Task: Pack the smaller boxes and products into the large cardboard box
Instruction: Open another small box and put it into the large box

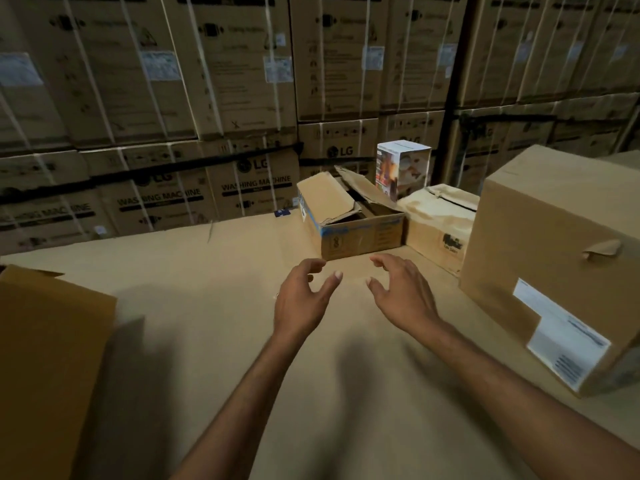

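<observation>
Both hands are out over the bench [207, 306], palms down, fingers spread wide and loosely bent, holding nothing. The left hand [304, 292] and right hand [401, 289] hover side by side with a small gap between the thumbs, just short of the small open box [360, 233]. That box stands at the middle of the bench's far side, its flaps up and crumpled, blue tape along its rim.

Hard against its right side sits a pale box [436, 223], and behind the two of them a white printed box [403, 171] stands upright. A big labelled box [554, 258] takes up the right side of the bench and walls the right arm in on that side.

To the left the cardboard-covered top lies bare up to its far edge, until a brown carton [52, 341] with a raised flap at the left edge of view. Beyond the bench, strapped washing-machine cartons [242, 98] are stacked high, closing off the back.
</observation>
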A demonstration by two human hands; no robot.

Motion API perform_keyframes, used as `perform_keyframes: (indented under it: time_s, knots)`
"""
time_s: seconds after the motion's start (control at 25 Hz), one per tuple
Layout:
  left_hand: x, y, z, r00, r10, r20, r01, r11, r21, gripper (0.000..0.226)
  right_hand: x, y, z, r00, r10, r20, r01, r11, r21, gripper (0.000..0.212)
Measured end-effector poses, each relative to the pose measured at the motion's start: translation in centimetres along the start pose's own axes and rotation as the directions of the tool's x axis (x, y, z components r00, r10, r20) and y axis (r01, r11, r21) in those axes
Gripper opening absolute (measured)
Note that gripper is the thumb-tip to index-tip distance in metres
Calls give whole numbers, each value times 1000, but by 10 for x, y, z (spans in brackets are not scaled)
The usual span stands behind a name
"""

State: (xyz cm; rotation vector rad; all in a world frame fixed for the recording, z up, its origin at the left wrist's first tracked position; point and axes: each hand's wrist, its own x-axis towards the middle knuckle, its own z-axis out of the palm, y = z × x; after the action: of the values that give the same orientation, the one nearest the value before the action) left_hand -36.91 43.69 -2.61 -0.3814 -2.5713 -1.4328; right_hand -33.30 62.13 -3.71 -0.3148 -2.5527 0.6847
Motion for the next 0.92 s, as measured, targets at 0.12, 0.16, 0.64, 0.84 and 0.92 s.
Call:
perform_keyframes:
  time_s: [0.12, 0.16, 0.64, 0.84, 0.92]
  knots:
    - [53, 2, 41, 996, -89, -17, 87, 992, -96, 46, 69, 39, 14, 998, -22, 51, 22, 1000, -1, 45]
    - [73, 2, 55, 994, -106, -24, 103, 988, -116, 45, 96, 53, 20, 998, -32, 63, 32, 999, -1, 44]
    - [297, -64, 177, 980, -197, 6, 197, 980, 19, 55, 334, 149, 125, 961, 271, -60, -268, 962, 46, 71]
    - [331, -104, 202, 963, -266, 43, 267, 963, -32, 56, 345, 172, 175, 926, 306, -222, -312, 950, 10, 46]
    - [327, -113, 209, 980, -199, -5, 199, 980, 15, 51, 347, 180, 187, 915, 305, -264, -302, 952, 53, 37]
